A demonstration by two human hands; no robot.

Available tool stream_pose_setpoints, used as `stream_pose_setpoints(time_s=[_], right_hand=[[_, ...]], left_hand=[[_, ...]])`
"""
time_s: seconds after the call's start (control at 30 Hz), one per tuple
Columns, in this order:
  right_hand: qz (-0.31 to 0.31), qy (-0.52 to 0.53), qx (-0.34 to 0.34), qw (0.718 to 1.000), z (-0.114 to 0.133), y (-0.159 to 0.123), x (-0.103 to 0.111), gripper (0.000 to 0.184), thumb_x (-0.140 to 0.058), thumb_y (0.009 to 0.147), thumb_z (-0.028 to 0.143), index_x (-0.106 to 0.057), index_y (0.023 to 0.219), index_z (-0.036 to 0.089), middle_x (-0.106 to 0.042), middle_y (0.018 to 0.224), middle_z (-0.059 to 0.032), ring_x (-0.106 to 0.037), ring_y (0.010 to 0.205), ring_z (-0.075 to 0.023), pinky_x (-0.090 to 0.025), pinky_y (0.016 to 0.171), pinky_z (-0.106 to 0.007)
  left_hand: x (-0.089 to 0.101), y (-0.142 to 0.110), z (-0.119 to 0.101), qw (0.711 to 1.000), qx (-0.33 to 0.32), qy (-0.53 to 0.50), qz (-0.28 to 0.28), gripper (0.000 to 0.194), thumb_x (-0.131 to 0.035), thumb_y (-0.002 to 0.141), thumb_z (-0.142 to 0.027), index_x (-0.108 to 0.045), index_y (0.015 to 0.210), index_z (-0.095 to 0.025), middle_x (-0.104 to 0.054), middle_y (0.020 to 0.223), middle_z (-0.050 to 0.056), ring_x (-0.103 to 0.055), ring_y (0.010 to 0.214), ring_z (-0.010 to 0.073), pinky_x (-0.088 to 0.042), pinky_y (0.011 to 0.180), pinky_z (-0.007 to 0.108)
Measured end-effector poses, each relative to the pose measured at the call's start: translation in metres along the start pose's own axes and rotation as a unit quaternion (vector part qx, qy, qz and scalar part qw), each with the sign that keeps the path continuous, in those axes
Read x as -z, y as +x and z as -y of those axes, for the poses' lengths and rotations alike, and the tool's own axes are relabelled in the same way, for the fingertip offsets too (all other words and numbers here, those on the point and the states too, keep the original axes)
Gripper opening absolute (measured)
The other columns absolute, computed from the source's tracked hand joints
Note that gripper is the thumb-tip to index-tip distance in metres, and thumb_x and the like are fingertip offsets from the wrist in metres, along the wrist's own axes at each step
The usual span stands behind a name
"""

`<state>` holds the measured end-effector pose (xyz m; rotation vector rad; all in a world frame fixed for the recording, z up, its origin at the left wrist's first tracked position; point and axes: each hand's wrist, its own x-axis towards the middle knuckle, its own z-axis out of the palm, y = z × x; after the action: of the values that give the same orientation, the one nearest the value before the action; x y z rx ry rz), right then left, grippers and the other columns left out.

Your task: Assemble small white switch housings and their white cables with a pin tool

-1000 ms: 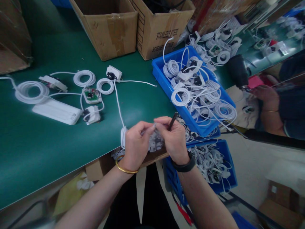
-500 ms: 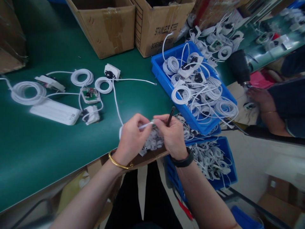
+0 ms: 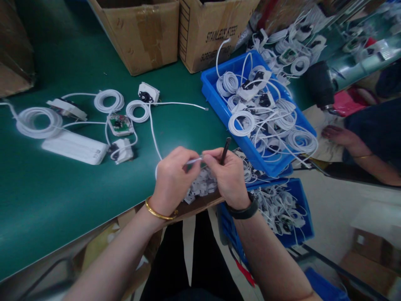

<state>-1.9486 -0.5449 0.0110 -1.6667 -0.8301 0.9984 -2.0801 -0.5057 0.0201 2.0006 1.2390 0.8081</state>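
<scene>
My left hand (image 3: 175, 177) is closed in a pinch on a white cable (image 3: 193, 160) near its end. From that hand the cable runs back up the table toward a white housing with a black round part (image 3: 148, 92) and a small coil (image 3: 138, 111). The fingertips of my right hand (image 3: 228, 175) pinch at the cable's tip, where the detail is too small to make out. A slim black tool, perhaps tweezers (image 3: 225, 150), stands up from my right hand, held against the palm. Below both hands lies a heap of small white plastic pieces (image 3: 200, 186) in a cardboard box.
Coiled cables with housings fill a blue tray (image 3: 216, 110) on the right; another blue bin (image 3: 305, 217) is lower. On the left lie a white oblong case (image 3: 75, 146) and an open circuit board (image 3: 120, 124). Cardboard boxes (image 3: 150, 42) stand behind. A co-worker's hand (image 3: 340, 136) is at right.
My hands stay together at the cable end with small finger movements. The co-worker's hand has come away from the black power tool. The view has shifted slightly.
</scene>
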Motion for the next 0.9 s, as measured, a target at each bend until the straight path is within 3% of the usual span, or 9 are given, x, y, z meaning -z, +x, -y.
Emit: stream_pose_setpoints(time_s=[0.13,0.33,0.63,0.9], right_hand=[[-0.001,-0.005,0.023,1.0,0.001,0.0,-0.002,0.008,-0.071,0.072,0.026,-0.069,0.075,0.019,-0.07,0.076,-0.0011,-0.062,0.069,-0.0145,-0.048,0.065,-0.027],[-0.004,0.004,0.013,1.0,0.002,0.0,-0.004,0.009,-0.071,0.073,0.026,-0.068,0.073,0.018,-0.069,0.068,0.0004,-0.061,0.062,-0.0135,-0.048,0.061,-0.025],[0.012,-0.025,0.012,1.0,0.009,-0.003,-0.003,0.012,-0.07,0.074,0.027,-0.065,0.07,0.017,-0.066,0.064,0.001,-0.058,0.059,-0.0121,-0.044,0.057,-0.024],[0.032,-0.018,-0.002,0.999,0.005,-0.005,0.0,0.013,-0.069,0.074,0.028,-0.064,0.069,0.017,-0.063,0.061,0.002,-0.055,0.056,-0.0106,-0.041,0.054,-0.023]], left_hand=[[-0.004,-0.002,0.005,0.999,-0.035,0.031,-0.011,0.006,-0.059,0.079,-0.013,-0.062,0.075,-0.017,-0.061,0.071,-0.001,-0.052,0.06,0.01,-0.038,0.056,0.023],[-0.008,-0.007,0.01,0.997,-0.073,0.02,-0.023,0.008,-0.055,0.086,-0.017,-0.061,0.08,-0.016,-0.062,0.076,0.001,-0.056,0.069,0.0113,-0.042,0.062,0.023],[-0.007,-0.012,0.011,0.998,-0.055,0.006,-0.003,0.013,-0.05,0.09,-0.02,-0.061,0.085,-0.015,-0.062,0.077,0.003,-0.057,0.071,0.0123,-0.043,0.065,0.024],[-0.009,-0.014,0.013,0.996,-0.079,0.012,-0.031,0.013,-0.053,0.089,-0.019,-0.063,0.081,-0.016,-0.063,0.072,0.001,-0.057,0.067,0.0113,-0.043,0.061,0.022]])
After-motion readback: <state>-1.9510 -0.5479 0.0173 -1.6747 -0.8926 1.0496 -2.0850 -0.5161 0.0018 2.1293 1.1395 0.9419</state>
